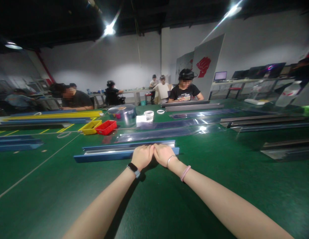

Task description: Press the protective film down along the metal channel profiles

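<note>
Spanning left to right on the green tabletop (57, 189), the long blue channel-shaped profile (104, 155) lies beneath the left hand (142, 156) and right hand (164, 154), meeting near its right end; fingers bend over it, their clamping hidden; left hand nearer the longer exposed length

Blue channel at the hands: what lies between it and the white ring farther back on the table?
Two clear plastic strips lie between the blue channel and the white ring, one behind the other, in the head view.
</note>
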`<action>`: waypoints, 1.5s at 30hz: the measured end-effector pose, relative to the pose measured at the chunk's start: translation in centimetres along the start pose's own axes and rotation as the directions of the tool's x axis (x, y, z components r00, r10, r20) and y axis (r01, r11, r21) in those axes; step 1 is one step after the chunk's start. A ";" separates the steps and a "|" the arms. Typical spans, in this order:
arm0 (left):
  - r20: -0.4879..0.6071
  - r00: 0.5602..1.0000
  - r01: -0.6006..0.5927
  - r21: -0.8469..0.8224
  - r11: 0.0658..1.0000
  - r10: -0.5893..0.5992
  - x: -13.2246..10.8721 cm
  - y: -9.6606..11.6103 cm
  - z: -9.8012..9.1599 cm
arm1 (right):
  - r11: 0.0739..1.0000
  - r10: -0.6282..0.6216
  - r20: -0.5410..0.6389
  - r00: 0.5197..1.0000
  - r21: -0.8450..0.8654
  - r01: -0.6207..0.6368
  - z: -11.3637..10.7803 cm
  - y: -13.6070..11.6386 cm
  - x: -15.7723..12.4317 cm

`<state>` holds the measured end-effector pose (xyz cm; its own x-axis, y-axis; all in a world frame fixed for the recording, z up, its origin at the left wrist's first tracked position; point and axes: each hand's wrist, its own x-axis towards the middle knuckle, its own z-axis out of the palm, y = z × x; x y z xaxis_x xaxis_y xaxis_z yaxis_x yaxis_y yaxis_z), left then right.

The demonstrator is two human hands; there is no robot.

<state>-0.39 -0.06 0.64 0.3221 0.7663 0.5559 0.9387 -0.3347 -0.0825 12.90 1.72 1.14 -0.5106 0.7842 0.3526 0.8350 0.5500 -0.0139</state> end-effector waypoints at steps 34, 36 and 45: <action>-0.020 0.999 -0.028 -0.012 1.000 0.028 0.1 0.2 0.2 | 0.998 -0.024 -0.012 1.000 -0.064 0.023 0.5 0.5 0.2; -0.020 1.000 -0.015 0.002 1.000 0.015 0.1 0.1 0.5 | 0.996 -0.016 -0.040 0.999 -0.087 0.013 0.5 0.4 0.2; -0.073 0.984 0.168 0.105 0.980 -0.161 -0.1 -0.6 0.8 | 0.984 0.106 -0.077 0.991 -0.135 -0.115 0.8 0.5 0.1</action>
<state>-0.84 0.51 0.01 0.1568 0.7681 0.6209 0.9872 -0.1416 -0.0741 13.07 2.31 0.39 -0.4023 0.8134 0.4203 0.9083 0.4121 0.0720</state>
